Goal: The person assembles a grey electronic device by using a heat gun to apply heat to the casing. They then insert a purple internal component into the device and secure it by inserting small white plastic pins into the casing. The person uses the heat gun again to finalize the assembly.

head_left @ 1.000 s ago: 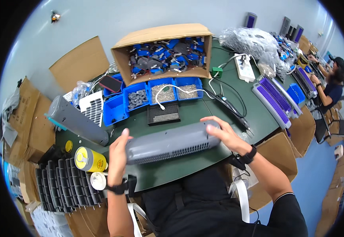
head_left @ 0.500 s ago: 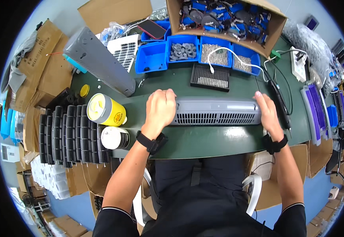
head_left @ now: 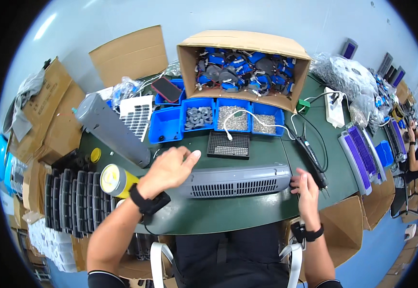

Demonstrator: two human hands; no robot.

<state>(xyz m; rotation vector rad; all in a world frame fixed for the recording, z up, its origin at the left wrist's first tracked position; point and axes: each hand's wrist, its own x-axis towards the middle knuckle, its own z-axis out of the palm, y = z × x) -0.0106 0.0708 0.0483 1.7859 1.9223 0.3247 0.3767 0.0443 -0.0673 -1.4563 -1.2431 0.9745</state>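
Observation:
A long grey plastic housing (head_left: 238,181) with two rows of vent slots lies lengthwise on the green table (head_left: 214,216) in front of me. Over its left end, my left hand (head_left: 173,168) hovers with thumb and fingers apart, holding nothing. My right hand (head_left: 307,192) is just off the other end, its fingers loosely bent and apart; whether a fingertip touches the housing I cannot tell. A similar grey housing (head_left: 115,129) stands beyond my left hand, leaning in the view. To the right lies a black electric screwdriver (head_left: 312,161) with its cable.
Blue bins (head_left: 165,126) at the back hold grey parts and screws, before a carton (head_left: 242,38) of blue-and-black motors. A black screw tray (head_left: 228,145), yellow canister (head_left: 115,180), stacked black parts (head_left: 77,201) and purple-grey panels (head_left: 360,153) surround the work area. A co-worker sits far right.
Both hands have come off the housing's ends, the left lifting and opening toward the left, the right drawing slightly away. My view has tilted up, so everything sits lower in the picture.

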